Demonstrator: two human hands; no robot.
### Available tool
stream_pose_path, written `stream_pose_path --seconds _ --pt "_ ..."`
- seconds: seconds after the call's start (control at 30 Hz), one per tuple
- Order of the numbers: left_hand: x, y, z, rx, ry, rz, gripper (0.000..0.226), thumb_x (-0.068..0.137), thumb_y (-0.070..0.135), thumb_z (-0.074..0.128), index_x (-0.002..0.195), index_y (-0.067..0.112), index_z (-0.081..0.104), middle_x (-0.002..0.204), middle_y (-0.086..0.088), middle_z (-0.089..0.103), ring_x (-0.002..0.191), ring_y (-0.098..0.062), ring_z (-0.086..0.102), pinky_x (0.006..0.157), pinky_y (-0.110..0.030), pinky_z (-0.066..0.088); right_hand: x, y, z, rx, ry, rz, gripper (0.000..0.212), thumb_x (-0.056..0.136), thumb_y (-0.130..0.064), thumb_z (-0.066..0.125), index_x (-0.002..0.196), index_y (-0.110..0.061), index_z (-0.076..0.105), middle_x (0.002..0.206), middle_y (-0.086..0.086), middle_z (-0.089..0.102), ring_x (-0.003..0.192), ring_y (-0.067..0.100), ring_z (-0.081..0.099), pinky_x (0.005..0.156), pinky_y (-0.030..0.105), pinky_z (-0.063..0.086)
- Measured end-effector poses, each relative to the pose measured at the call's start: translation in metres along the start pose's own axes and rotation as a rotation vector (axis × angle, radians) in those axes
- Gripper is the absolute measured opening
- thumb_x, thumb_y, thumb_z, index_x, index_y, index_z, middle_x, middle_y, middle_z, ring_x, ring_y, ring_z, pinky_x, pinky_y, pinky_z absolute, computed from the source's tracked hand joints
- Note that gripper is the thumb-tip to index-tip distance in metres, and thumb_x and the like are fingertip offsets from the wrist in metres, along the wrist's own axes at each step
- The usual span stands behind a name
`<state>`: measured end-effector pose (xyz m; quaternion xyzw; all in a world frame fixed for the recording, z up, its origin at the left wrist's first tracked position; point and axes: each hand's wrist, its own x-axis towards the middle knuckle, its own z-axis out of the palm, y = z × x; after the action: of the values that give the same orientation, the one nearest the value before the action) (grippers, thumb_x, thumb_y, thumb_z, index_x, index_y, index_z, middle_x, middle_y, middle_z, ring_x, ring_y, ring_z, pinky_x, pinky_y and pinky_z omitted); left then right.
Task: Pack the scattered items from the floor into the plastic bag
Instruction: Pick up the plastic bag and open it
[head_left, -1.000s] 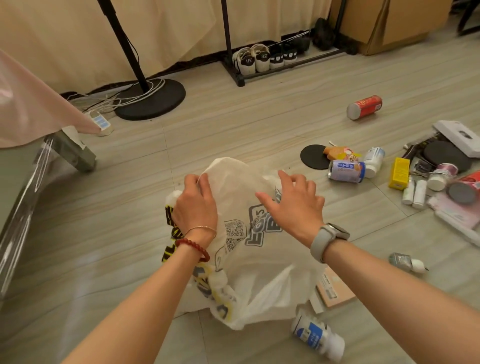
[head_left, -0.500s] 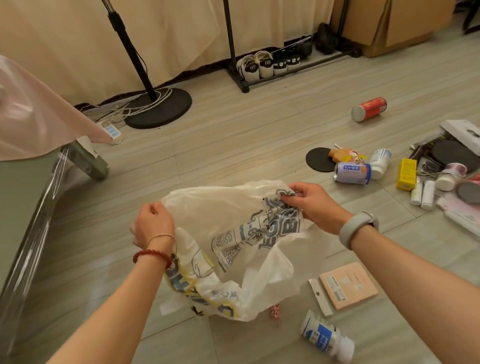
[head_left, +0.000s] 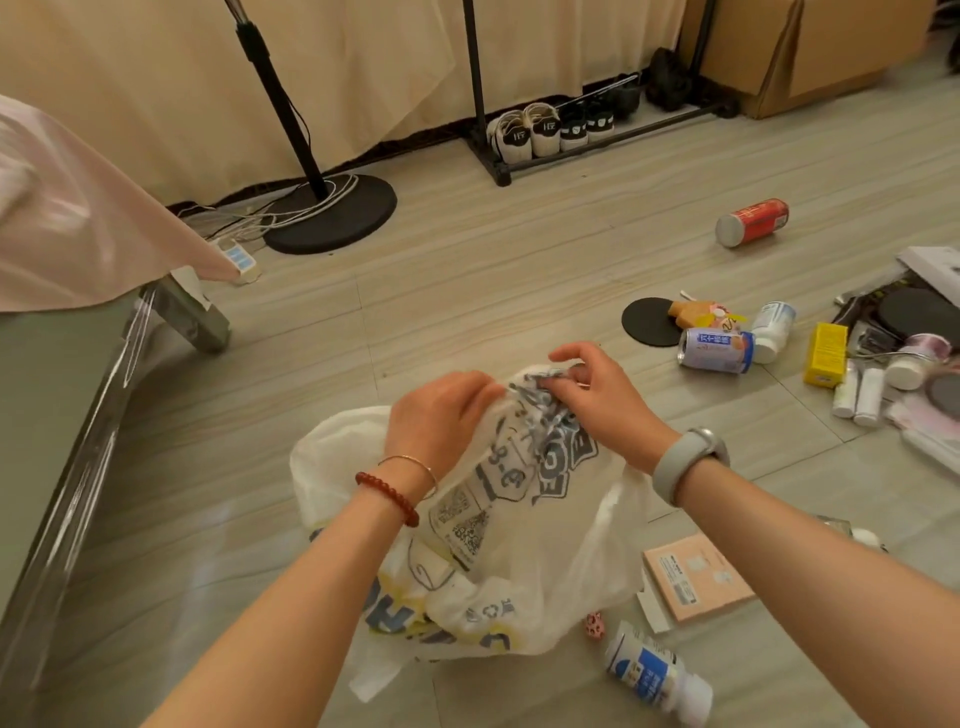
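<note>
A white printed plastic bag (head_left: 524, 525) hangs crumpled above the floor in front of me. My left hand (head_left: 439, 415) and my right hand (head_left: 597, 395) both pinch its bunched top edge, close together. Around it on the floor lie a white bottle with a blue label (head_left: 657, 675), a pink flat box (head_left: 696, 577), a small pink die-like piece (head_left: 594, 625), a pale blue can (head_left: 717, 351), a white bottle (head_left: 774, 325), a red can (head_left: 753, 222), a yellow box (head_left: 826, 354) and a black round disc (head_left: 652, 321).
A pile of small tubes, jars and packets (head_left: 893, 374) lies at the right edge. A stand with a round black base (head_left: 332, 213) and cables sits at the back, beside a shoe rack (head_left: 561, 135). A table with a pink cloth (head_left: 67, 234) stands at the left.
My hands were apart with the bag stretched between them; now they have come together at the bag's bunched top, and the bag hangs narrower.
</note>
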<state>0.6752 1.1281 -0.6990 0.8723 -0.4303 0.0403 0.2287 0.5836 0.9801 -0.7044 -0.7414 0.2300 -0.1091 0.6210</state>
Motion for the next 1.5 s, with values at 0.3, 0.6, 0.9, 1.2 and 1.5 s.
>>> stream_pose_path --seconds 0.3,0.6,0.9,1.2,1.5 --pt "-0.006 -0.028 -0.031 -0.225 0.457 -0.511 0.03 0.094 0.029 0.045 0.075 0.013 0.06 0.053 0.007 0.043 0.052 -0.013 0.039 0.046 -0.019 0.03 -0.02 -0.003 0.054 -0.768 0.017 -0.247 0.097 0.07 -0.077 0.035 0.145 -0.024 0.007 0.148 0.005 0.031 0.136 0.023 0.028 0.112 0.046 0.026" --pt "-0.048 -0.093 -0.06 -0.322 0.465 -0.635 0.044 0.094 0.026 0.046 0.051 0.018 0.04 0.05 0.002 0.032 0.05 -0.012 0.029 0.051 -0.024 0.026 0.002 0.014 0.083 -0.229 0.039 -0.3 0.019 0.095 -0.008 0.04 0.097 0.001 0.058 0.067 0.0 0.052 0.056 0.01 0.047 0.055 0.02 0.031" --pt "-0.103 -0.153 -0.06 0.004 0.618 -1.082 0.028 0.098 0.027 0.029 0.1 0.007 0.049 0.097 -0.017 0.057 0.082 -0.025 0.048 0.069 -0.034 0.034 0.03 0.017 0.113 -0.443 -0.045 -0.595 0.034 0.09 -0.003 0.039 0.119 0.0 0.056 0.118 0.017 0.062 0.111 0.03 0.058 0.097 0.024 0.04" --pt "-0.1 -0.154 -0.037 -0.35 0.544 -1.379 0.043 0.097 0.028 0.028 0.134 0.007 0.035 0.137 -0.023 0.029 0.119 -0.035 0.042 0.1 -0.038 0.034 0.009 0.042 0.107 -0.524 0.13 -0.405 0.025 0.09 -0.011 0.043 0.113 -0.005 0.052 0.11 0.013 0.055 0.097 0.026 0.056 0.075 0.03 0.046" --pt "-0.126 -0.124 0.005 0.201 -0.118 -0.61 0.088 0.073 0.078 0.015 0.14 0.031 -0.016 0.149 0.003 -0.025 0.14 -0.02 -0.02 0.111 -0.046 -0.014 -0.047 0.122 0.106 -0.92 -0.481 0.248 0.052 0.093 -0.045 0.034 0.136 -0.017 0.03 0.132 0.013 0.041 0.122 0.032 0.04 0.099 0.041 0.039"
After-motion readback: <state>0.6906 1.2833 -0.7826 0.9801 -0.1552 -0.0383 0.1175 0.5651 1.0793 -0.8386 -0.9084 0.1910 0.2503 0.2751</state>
